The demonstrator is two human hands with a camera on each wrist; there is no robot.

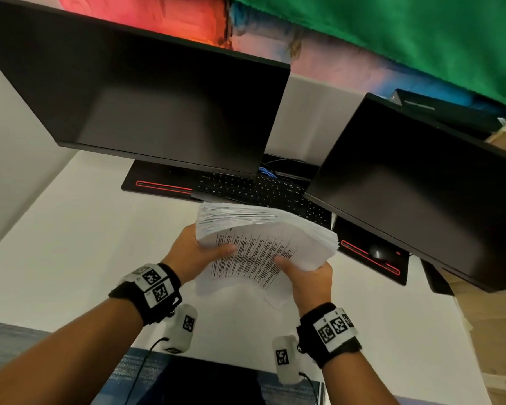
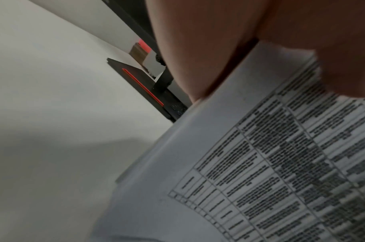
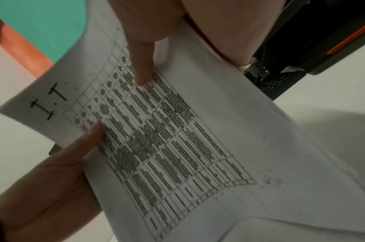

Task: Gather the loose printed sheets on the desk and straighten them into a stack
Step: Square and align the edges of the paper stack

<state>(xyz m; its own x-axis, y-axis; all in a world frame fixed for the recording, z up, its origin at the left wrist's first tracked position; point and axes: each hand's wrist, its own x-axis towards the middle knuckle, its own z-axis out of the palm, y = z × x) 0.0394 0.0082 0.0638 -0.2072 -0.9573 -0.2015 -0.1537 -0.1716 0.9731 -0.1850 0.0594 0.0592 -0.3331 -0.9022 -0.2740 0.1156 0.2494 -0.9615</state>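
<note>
We are counting two monitors (image 1: 146, 106) (image 1: 415, 188), one keyboard (image 1: 260, 191), one mouse (image 1: 379, 252), one stack of sheets (image 1: 263, 238), two hands (image 1: 193, 252) (image 1: 310, 280).

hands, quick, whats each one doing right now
Left hand: grips the paper stack at its left edge.
Right hand: grips the same stack's near edge.

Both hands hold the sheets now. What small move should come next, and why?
Probably stand the sheets on edge and tap them on the desk. Left hand and right hand hold them in the air, bent, with the far edges fanned out unevenly, so the stack is not yet square.
</note>
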